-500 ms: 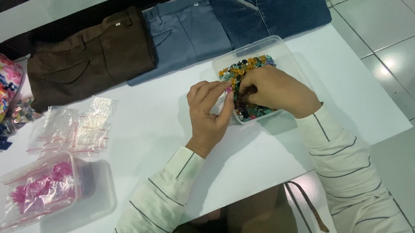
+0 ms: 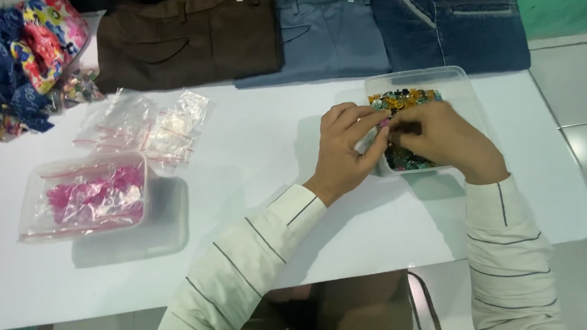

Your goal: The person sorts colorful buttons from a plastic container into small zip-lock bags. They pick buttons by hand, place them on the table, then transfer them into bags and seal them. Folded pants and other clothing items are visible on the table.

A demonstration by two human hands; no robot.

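A clear plastic tub (image 2: 460, 82) on the white table (image 2: 269, 206) holds several small multicoloured pieces (image 2: 402, 100). My left hand (image 2: 347, 147) rests at the tub's near left corner, thumb and fingers pinching a tiny pink piece (image 2: 384, 122). My right hand (image 2: 447, 142) lies over the tub, its fingertips meeting the left hand's at that same pink piece. The hands hide much of the tub's contents.
A second clear tub (image 2: 32, 219) with pink pieces in a bag stands at the left. Several small zip bags (image 2: 145, 126) lie beyond it. Folded brown (image 2: 186, 37), grey-blue (image 2: 327, 33) and dark denim trousers (image 2: 447, 23) line the far edge. Patterned cloth (image 2: 20, 59) is piled far left.
Both hands stay at the tub; the fingertips have come together on a small pink piece. The camera view has shifted slightly.
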